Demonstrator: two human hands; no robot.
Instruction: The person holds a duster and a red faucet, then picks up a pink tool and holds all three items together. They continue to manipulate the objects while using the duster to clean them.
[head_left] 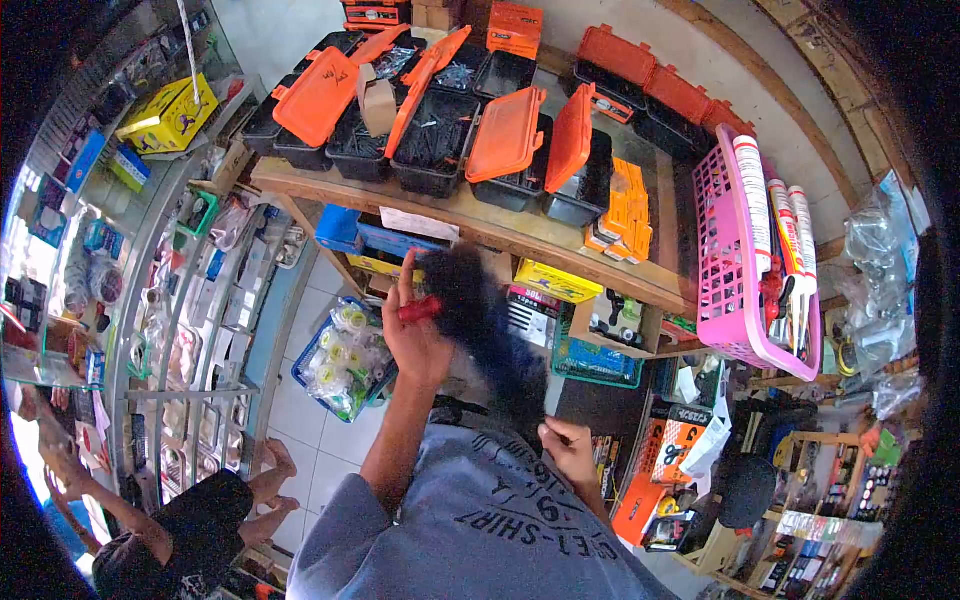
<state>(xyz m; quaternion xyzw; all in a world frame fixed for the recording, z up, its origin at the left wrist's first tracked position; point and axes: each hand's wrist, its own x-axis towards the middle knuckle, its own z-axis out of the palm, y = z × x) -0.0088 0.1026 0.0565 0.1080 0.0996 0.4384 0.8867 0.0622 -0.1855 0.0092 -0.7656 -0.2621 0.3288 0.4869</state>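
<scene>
My left hand (415, 345) is raised in front of the wooden shelf, its fingers around the short red handle of a feather duster (490, 330). The duster's dark, fluffy part is blurred and slants down to the right across my front. Close to my chest, my right hand (570, 450) has curled fingers at the lower end of the duster. Whether it grips the duster's tip or something small is hidden. Above the duster, black boxes with orange lids (430, 135) stand open on the shelf top, several holding screws or similar small dark pieces.
A pink basket (730, 270) with white tubes stands at the shelf's right end. On the tiled floor sits a blue basket (345, 360) of clear packets. Glass display shelves (185, 330) line the left. Another person in black (185, 530) is at lower left.
</scene>
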